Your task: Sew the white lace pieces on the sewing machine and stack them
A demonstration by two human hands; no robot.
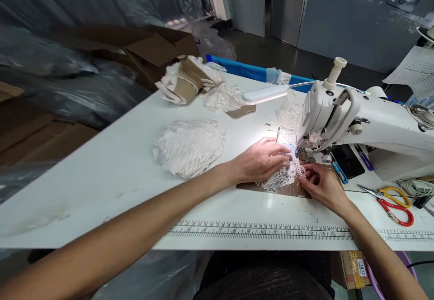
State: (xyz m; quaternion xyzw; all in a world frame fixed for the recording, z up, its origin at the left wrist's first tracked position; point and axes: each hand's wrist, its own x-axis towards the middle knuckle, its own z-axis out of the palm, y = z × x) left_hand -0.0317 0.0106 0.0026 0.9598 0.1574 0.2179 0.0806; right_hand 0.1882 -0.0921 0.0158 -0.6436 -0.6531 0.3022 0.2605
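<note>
A white lace piece (pixel 280 178) lies under the needle area of a white sewing machine (pixel 379 116), lit by a bright lamp. My left hand (pixel 260 160) rests on it palm down, fingers stretched toward the presser foot. With thumb and forefinger, my right hand (pixel 323 186) pinches the lace edge just in front of the foot. Its other fingers are curled. A brown board (pixel 288 191) shows beneath the lace. More lace (pixel 288 112) trails behind the needle. The needle tip itself is hidden.
Left of my hands sits a lace pile (pixel 190 148); behind it is a cardboard-wrapped lace bundle (pixel 190 80). Scissors (pixel 395 202), a dark phone (pixel 348 160) and a blue cutter (pixel 339 172) lie at the right. A ruler strip (pixel 264 230) runs along the table's front edge.
</note>
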